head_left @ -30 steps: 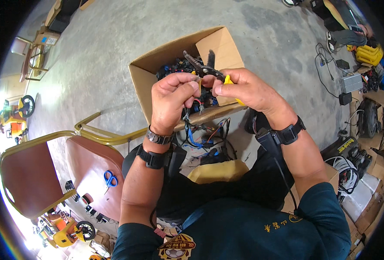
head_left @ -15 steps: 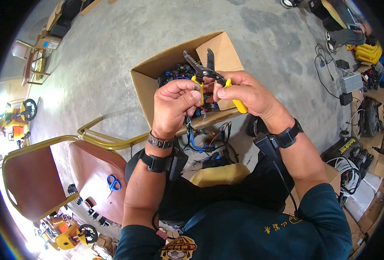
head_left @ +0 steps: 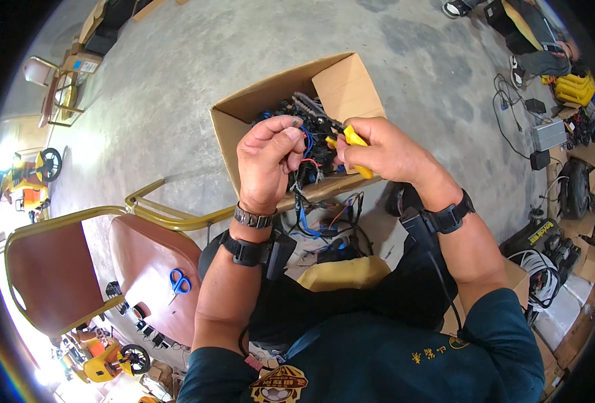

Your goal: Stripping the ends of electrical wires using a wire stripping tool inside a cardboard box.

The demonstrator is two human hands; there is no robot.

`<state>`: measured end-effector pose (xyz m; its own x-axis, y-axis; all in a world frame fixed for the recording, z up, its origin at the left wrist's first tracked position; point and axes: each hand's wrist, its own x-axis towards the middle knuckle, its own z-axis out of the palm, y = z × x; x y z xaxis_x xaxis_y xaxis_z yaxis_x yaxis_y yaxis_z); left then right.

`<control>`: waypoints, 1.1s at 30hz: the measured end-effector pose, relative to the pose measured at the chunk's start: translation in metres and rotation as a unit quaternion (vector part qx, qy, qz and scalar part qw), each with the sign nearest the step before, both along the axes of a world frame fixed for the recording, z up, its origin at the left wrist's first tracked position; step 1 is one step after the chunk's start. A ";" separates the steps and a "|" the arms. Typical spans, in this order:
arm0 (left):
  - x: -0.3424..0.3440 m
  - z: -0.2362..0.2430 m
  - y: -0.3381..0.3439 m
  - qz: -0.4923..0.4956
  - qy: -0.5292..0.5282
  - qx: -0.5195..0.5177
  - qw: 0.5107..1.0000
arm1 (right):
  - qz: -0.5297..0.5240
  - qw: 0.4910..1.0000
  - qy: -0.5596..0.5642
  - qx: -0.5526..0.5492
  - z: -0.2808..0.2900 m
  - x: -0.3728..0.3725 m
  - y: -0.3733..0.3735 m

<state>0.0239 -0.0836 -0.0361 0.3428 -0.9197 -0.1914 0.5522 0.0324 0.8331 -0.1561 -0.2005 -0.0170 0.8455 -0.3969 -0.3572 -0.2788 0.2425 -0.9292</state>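
Observation:
My right hand (head_left: 388, 151) is closed around the yellow handles of a pair of wire strippers (head_left: 355, 137). Their dark jaws point away over the open cardboard box (head_left: 243, 94), and the handles look nearer together now. Beside them, on the left, my left hand (head_left: 265, 158) pinches a wire between thumb and forefinger. Next to those fingertips a blue wire (head_left: 309, 140) curves, and a red wire (head_left: 310, 161) shows just below. A tangle of dark cables (head_left: 280, 111) fills the box under both hands, and some cables (head_left: 331, 225) hang over its near side.
On the left stands a brown padded chair (head_left: 153, 252) with blue-handled scissors (head_left: 180, 282) on its seat. A metal-cased box (head_left: 548, 134), adapters and cords lie on the right floor, near another person's leg (head_left: 542, 62). A coiled white cable (head_left: 538, 272) is at lower right.
The wire strippers have turned and dropped toward the box, their handles drawn closer together. They have come away from my left fingers, and the blue and red wires now show there.

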 end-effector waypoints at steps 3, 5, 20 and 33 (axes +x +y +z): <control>0.000 0.001 0.000 0.024 -0.016 0.007 1.000 | 0.032 0.994 0.058 -0.091 -0.001 -0.001 -0.001; 0.002 0.002 -0.001 0.023 -0.018 -0.003 1.000 | 0.015 0.992 0.040 -0.121 0.001 -0.002 0.000; 0.001 0.004 -0.008 0.046 -0.045 0.012 0.998 | 0.020 0.965 0.098 -0.241 0.018 -0.011 -0.007; 0.006 0.002 -0.005 0.027 0.011 0.027 0.999 | 0.001 0.968 0.069 -0.243 0.018 -0.011 -0.007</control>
<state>0.0300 -0.0885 -0.0342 0.3873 -0.8878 -0.2488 0.5682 0.0173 0.8227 -0.1668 -0.2074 0.0006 0.8040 -0.5451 -0.2376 -0.4077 -0.2145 -0.8876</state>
